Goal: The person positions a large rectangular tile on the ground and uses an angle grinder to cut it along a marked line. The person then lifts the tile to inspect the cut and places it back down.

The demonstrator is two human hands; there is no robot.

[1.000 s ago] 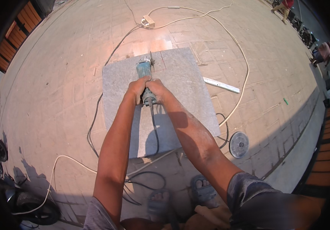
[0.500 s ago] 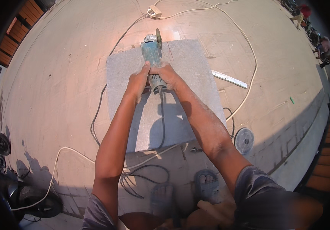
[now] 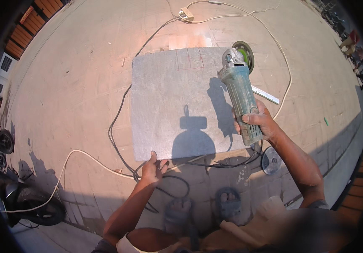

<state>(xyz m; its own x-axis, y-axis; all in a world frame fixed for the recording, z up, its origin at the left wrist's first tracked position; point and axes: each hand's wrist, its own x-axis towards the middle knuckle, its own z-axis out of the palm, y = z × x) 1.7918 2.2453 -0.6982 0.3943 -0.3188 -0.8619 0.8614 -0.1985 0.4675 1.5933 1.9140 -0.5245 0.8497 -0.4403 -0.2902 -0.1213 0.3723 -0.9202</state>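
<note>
My right hand (image 3: pixel 260 122) is wrapped round the body of a teal angle grinder (image 3: pixel 239 95), raised over the right side of a grey square tile (image 3: pixel 156 92). The grinder's disc (image 3: pixel 244 55) points away from me, beyond the tile's far right corner. At the tile's near edge my left hand (image 3: pixel 152 170) has its thumb over the top and its fingers curled at the rim, partly hidden. Red lines (image 3: pixel 191 59) mark a small rectangle along the far edge of the tile.
Dark cable (image 3: pixel 112 126) loops round the tile's left side and near my sandalled feet (image 3: pixel 228 200). Pale cord (image 3: pixel 289 71) runs to a socket block (image 3: pixel 186 14). A white strip (image 3: pixel 266 95) and a round grey disc (image 3: pixel 271 160) lie right. Motorbikes (image 3: pixel 38 202) stand at left.
My left hand has left the grinder and come back to the tile's near edge. The grinder, now in my right hand alone, has moved right and closer, uncovering the red lines.
</note>
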